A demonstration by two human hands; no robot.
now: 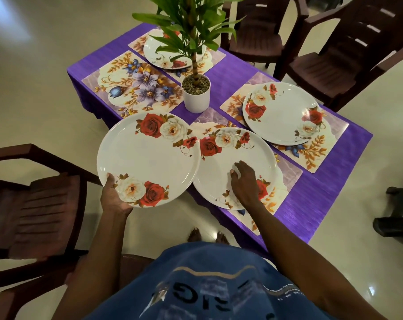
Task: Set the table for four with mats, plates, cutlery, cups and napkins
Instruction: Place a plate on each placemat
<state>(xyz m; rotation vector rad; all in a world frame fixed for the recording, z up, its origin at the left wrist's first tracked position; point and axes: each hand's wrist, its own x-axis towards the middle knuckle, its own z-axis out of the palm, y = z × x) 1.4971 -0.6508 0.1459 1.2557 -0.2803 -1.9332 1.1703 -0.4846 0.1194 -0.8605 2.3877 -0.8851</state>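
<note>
Your left hand [114,195] holds a rose-patterned plate [147,158] by its near rim at centre left of the frame, off the bench [334,181]. Your right hand [244,181], grip relaxed and holding nothing, rests its fingers on the plate on the near mat [237,162] at centre frame.

A purple cloth [233,72] covers the table. The mats, like the far-left mat [135,86], show violet flowers and golden leaves. The plates, like the right plate [283,112], are white with red and cream roses. The pot [196,98] is white.
</note>
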